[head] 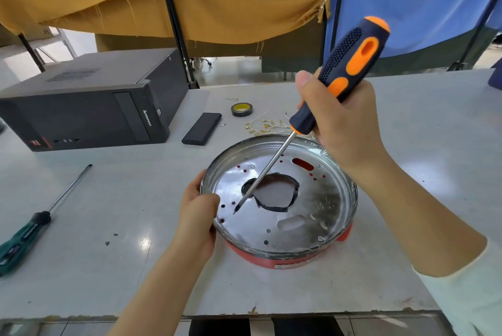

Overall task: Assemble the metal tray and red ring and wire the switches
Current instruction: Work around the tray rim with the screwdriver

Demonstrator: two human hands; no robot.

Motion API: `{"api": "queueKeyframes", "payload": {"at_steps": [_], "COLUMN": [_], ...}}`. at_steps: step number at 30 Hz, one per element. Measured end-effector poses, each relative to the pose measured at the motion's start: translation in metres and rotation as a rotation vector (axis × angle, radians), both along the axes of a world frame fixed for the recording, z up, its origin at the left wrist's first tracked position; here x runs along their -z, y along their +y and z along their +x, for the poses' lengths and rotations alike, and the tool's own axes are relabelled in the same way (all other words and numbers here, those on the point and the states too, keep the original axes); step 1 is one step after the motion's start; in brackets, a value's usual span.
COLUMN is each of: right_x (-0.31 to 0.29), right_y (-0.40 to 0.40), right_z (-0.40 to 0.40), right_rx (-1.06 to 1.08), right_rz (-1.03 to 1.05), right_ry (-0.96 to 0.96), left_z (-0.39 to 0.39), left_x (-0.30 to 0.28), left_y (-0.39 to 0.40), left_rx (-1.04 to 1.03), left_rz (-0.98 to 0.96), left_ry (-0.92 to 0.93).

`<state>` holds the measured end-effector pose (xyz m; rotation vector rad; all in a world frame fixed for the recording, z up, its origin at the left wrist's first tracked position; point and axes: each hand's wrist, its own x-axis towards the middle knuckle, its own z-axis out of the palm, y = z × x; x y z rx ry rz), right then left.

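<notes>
The left hand [197,216] grips the near-left rim of the metal tray [320,200], which sits on the red ring [288,261] on the table [108,267]. The right hand [339,124] clenches an orange-and-navy screwdriver [350,64], its tip down on the tray floor. A green screwdriver [30,229] lies left. Farther back sit tape [241,109], loose wires [269,127] and a computer [89,102] marked "lenovo".

The left hand [199,216] curls, thumb hooked inward. The right hand [339,124] is raised, fist-closed, wrist bent down.
</notes>
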<state>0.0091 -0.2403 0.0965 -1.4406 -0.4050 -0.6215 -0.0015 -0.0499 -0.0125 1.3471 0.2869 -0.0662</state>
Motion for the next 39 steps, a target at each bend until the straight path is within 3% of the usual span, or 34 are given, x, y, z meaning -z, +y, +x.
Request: {"api": "queueKeyframes", "payload": {"at_steps": [9, 23, 39], "right_x": [-0.005, -0.02, -0.021], "right_y": [0.01, 0.039, 0.05], "right_z": [0.007, 0.012, 0.012], "right_rx": [-0.056, -0.115, -0.113], "right_rz": [-0.083, -0.35, -0.444], "right_ry": [-0.005, -0.041, -0.054], "left_z": [0.008, 0.006, 0.005], "left_x": [-0.005, -0.006, -0.01], "left_y": [-0.013, -0.018, -0.019], "left_rx": [-0.059, -0.111, -0.112], "left_rz": [-0.104, -0.083, -0.11], "left_ry": [0.034, 0.078, 0.09]}}
